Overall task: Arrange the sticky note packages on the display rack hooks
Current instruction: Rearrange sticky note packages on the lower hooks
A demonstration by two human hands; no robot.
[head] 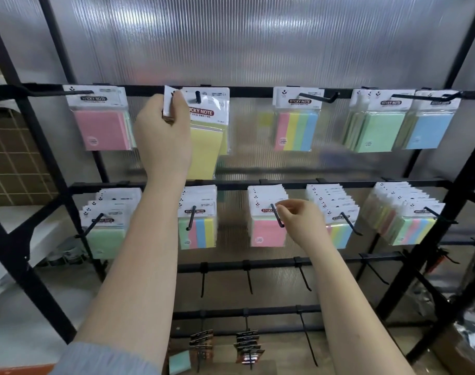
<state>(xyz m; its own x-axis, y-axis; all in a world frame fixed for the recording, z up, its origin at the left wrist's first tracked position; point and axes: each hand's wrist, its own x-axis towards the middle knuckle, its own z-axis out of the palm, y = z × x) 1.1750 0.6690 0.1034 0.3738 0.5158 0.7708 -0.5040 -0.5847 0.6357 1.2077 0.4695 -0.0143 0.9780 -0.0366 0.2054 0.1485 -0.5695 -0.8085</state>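
Two rows of packs are hung on a rack [285, 182], the top row [297, 123] above the lower row [268, 223]. The left hand [163, 136] is raised at the top row's second hook [198, 97], holding a pack [169, 100]. The right hand [298, 220] is placed at the lower row's third hook [276, 215]. Bare hooks [248, 277] are set below

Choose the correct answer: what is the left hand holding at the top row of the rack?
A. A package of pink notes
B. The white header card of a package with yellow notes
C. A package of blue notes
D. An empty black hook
B: the left hand pinches the white header card of the yellow package beside its hook.
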